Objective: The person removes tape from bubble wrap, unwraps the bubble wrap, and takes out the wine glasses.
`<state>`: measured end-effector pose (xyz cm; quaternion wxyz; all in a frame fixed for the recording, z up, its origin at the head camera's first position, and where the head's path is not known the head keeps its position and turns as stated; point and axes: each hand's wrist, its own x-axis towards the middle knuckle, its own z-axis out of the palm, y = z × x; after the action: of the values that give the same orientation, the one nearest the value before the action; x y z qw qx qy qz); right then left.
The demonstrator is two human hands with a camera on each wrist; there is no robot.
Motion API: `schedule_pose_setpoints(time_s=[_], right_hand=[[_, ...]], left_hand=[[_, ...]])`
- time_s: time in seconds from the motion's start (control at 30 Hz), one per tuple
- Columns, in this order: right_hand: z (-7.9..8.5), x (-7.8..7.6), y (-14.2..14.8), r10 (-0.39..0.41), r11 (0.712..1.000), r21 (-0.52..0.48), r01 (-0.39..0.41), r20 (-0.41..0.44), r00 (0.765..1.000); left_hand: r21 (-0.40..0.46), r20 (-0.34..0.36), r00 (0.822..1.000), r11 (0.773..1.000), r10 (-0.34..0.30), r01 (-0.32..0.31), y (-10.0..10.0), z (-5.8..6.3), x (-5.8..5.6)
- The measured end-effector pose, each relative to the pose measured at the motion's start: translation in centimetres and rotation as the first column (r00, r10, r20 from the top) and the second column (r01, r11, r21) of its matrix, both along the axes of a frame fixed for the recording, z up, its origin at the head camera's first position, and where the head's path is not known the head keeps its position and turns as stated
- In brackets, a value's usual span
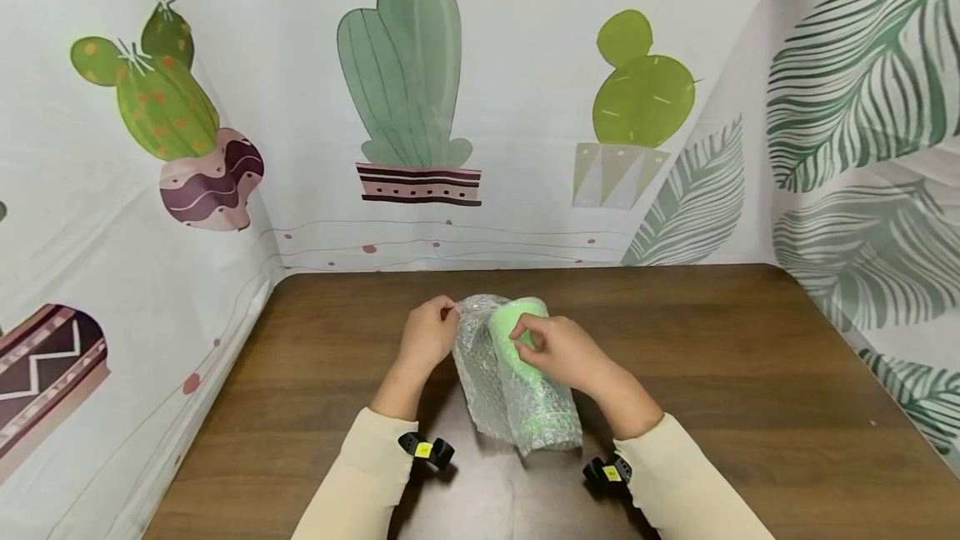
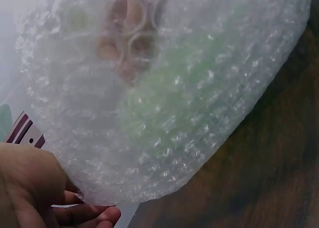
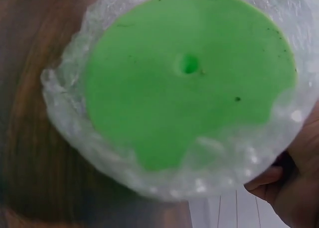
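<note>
A green cylinder (image 1: pixel 528 311) lies in clear bubble wrap (image 1: pixel 480 390) on the table, one end toward the person. The right wrist view shows that end as a flat green disc (image 3: pixel 169 103) with a small central hole, the wrap's edge ruffled around it. At the far left corner of the wrap, my left hand (image 1: pixel 431 332) pinches the edge between thumb and fingers; a loose sheet stands up beside the cylinder. My right hand (image 1: pixel 558 348) is over the cylinder's upper part with bent fingers. Whether these fingertips grip any wrap is unclear; the left wrist view shows them blurred through the sheet.
The brown wooden table (image 1: pixel 750 390) stretches out on both sides of the wrap. White cloth (image 1: pixel 525 107) printed with cacti and leaves hangs behind and beside it. A black strap device (image 1: pixel 427 448) sits on each sleeved wrist.
</note>
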<state>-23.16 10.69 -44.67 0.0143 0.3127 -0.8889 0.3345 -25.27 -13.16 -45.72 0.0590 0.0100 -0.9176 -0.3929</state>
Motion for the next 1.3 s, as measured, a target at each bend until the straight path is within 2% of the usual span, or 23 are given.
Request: schedule_pose_setpoints(time_s=[0.3, 0.47, 0.63, 0.83, 0.97, 1.3], right_hand=[[-0.2, 0.2, 1.1, 0.024, 0.999, -0.046, -0.02, 0.106, 0.994], [-0.4, 0.3, 1.5, 0.015, 0.999, -0.041, -0.009, 0.127, 0.992], [-0.6, 0.4, 1.7, -0.008, 1.0, -0.027, 0.011, 0.122, 0.993], [-0.9, 0.5, 2.3, -0.017, 0.998, -0.057, 0.024, 0.129, 0.992], [-1.0, 0.6, 2.6, -0.021, 0.998, -0.061, 0.031, 0.145, 0.989], [-1.2, 0.8, 3.2, -0.02, 0.996, -0.082, 0.029, 0.104, 0.994]], left_hand=[[0.022, 0.03, 0.999, 1.0, -0.013, 0.012, -0.6, -0.1, 0.4], [0.025, 0.038, 0.999, 1.0, -0.017, 0.016, -1.1, -0.4, 0.6], [0.018, 0.046, 0.999, 1.0, -0.015, 0.014, -1.6, -0.8, 0.7], [0.01, 0.042, 0.999, 1.0, -0.017, 0.016, -2.1, -1.2, 0.8], [0.001, 0.043, 0.999, 1.0, -0.013, 0.013, -2.5, -1.9, 1.0], [0.024, 0.036, 0.999, 1.0, 0.004, -0.005, -3.1, -2.8, 1.5]])
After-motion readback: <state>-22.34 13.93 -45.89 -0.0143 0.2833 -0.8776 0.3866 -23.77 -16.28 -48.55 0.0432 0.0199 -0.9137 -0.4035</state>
